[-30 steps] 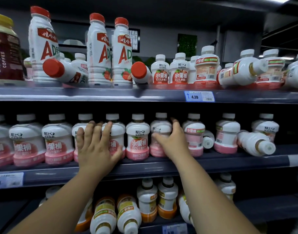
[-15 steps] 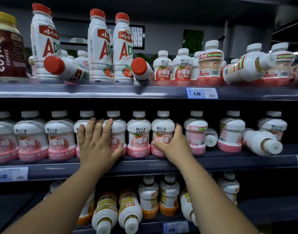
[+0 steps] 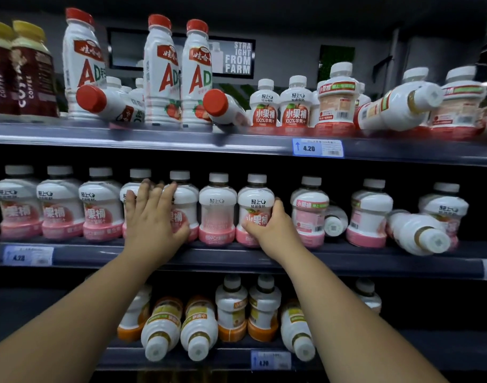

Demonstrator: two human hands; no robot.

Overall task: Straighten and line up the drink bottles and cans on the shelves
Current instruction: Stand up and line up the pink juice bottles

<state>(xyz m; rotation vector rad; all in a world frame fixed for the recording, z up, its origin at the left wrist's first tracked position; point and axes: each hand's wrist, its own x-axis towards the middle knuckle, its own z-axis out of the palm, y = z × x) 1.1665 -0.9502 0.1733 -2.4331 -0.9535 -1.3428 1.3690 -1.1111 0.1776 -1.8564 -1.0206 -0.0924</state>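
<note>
White bottles with pink bases stand in a row on the middle shelf [image 3: 236, 255]. My left hand [image 3: 153, 217] lies flat with fingers spread against two upright pink bottles [image 3: 182, 200]. My right hand [image 3: 272, 225] grips the lower part of another upright pink bottle [image 3: 254, 200], its label facing front. Between my hands stands one free pink bottle [image 3: 217, 208]. To the right, a pink bottle [image 3: 310, 211] shows its back label, one small bottle [image 3: 333, 221] lies cap-forward, and a larger one [image 3: 419, 233] lies on its side.
On the top shelf [image 3: 181, 139], tall red-capped AD bottles [image 3: 160, 70] stand while two lie tipped [image 3: 104, 102], beside coffee jars [image 3: 21, 67], apple-juice bottles [image 3: 264, 106] and a toppled bottle [image 3: 397, 106]. The bottom shelf holds orange-based bottles [image 3: 231, 308], several lying down.
My right hand has turned the pink bottle so its label faces front and pulled it toward the shelf edge. The left hand stays pressed on its bottles. The view has shifted slightly.
</note>
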